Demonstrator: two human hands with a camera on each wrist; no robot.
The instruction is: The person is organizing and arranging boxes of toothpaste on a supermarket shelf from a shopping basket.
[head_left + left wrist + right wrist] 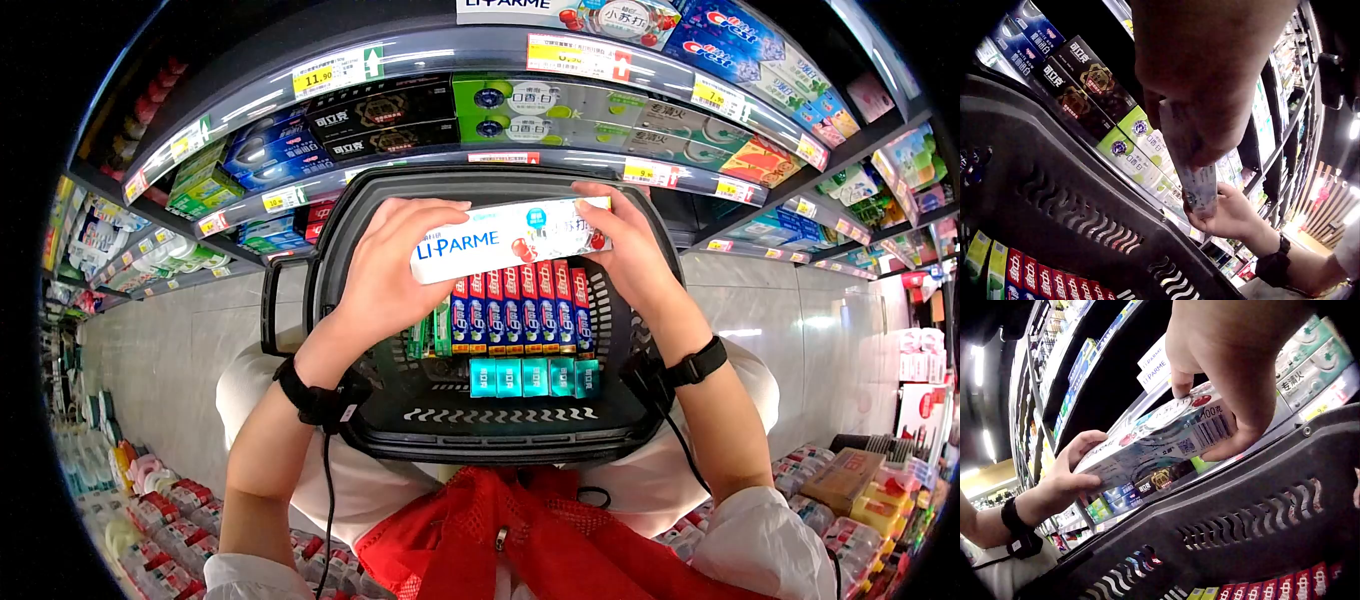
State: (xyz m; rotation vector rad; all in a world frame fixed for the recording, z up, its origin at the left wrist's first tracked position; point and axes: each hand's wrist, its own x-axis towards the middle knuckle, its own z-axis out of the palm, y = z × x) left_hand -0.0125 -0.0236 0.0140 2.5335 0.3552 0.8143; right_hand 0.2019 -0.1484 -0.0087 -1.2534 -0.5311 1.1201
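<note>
Tall shelves (440,58) are curving across the aisle in front of me, and grey floor tiles (150,350) are showing on both sides. Overhead, ceiling lights (989,445) are glowing. The shelves are carrying cartons laid flat, fronts facing out, probably so that brands and prices are reading easily; black cartons (385,110) are sitting next to green and white ones.

A dark basket (500,445) is standing open between my knees, close to the shelves. I cannot tell what is bearing its weight.

Above its far part, my left hand (390,255) and right hand (635,245) are holding a white LIPARME carton (470,245), one at each end. Fingers and thumbs are curling round it, seemingly to keep it steady, while its printed front is facing up at me, perhaps for reading. It is tilting slightly, its right end higher.

Inside the basket, red and blue boxes (512,312) are lining up side by side, with green boxes (443,330) at their left and smaller teal boxes (536,378) forming a row nearer me. That tight packing is likely keeping them from sliding. Smallest of all, price tags (315,78) are running along the shelf edges.
</note>
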